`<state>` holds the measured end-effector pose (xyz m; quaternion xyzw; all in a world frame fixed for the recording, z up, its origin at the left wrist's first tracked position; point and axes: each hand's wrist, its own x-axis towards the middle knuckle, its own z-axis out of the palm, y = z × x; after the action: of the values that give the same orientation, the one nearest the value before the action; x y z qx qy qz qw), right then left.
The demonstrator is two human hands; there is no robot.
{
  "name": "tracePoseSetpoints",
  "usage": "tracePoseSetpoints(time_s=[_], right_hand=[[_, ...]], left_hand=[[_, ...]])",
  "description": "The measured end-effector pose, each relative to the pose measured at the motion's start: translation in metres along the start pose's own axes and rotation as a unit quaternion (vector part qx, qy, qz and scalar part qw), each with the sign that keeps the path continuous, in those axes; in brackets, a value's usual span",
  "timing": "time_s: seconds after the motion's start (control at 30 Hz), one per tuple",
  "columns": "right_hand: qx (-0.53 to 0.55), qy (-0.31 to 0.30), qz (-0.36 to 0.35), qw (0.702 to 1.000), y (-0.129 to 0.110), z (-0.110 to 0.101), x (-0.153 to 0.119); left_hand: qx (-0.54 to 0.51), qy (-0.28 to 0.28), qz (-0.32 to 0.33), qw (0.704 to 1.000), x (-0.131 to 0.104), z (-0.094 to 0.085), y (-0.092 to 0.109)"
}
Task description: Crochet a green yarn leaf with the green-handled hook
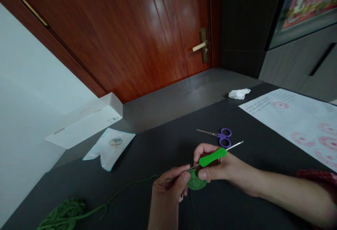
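A small round piece of green crochet [196,181] is held between both hands above the dark table. My left hand [172,184] pinches its left edge with thumb and fingers. My right hand [213,165] holds a crochet hook with a bright green handle [212,157], the thumb resting on the crochet's right side. One metal end of the hook reaches the top of the crochet; the other points up to the right. Green yarn runs from my left hand to a loose bundle of yarn [64,214] at the lower left.
Scissors with purple handles [223,137] lie just beyond my right hand. A white packet [113,147] and a long white box [86,121] are at the left. A crumpled tissue [239,94] and a printed sheet [292,117] are at the right. Behind stands a wooden door [118,30].
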<state>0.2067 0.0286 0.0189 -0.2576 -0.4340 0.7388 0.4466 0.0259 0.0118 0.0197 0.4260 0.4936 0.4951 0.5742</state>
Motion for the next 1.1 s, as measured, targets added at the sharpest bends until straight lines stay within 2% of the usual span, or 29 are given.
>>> tracePoseSetpoints(time_s=[0.2, 0.53, 0.7, 0.8, 1.0, 1.1], right_hand=[[0.000, -0.014, 0.043, 0.999, 0.010, 0.002, 0.000], [0.027, 0.006, 0.004, 1.000, 0.017, 0.005, -0.002], [0.036, 0.002, 0.002, 0.999, 0.020, 0.007, -0.003], [0.040, 0.009, -0.003, 0.999, 0.021, 0.006, -0.004], [0.062, 0.024, -0.004, 0.998, 0.021, 0.007, -0.005], [0.075, 0.029, 0.001, 0.997, 0.020, 0.010, -0.005]], left_hand=[[0.008, 0.076, 0.069, 0.995, -0.004, 0.001, 0.011], [0.016, 0.115, 0.101, 0.988, -0.011, 0.010, 0.012], [0.026, 0.117, 0.131, 0.984, -0.015, 0.015, 0.014], [0.019, 0.115, 0.121, 0.986, -0.016, 0.016, 0.015], [-0.038, 0.118, 0.034, 0.992, -0.013, 0.015, 0.010], [-0.042, 0.111, 0.029, 0.992, -0.011, 0.013, 0.009]])
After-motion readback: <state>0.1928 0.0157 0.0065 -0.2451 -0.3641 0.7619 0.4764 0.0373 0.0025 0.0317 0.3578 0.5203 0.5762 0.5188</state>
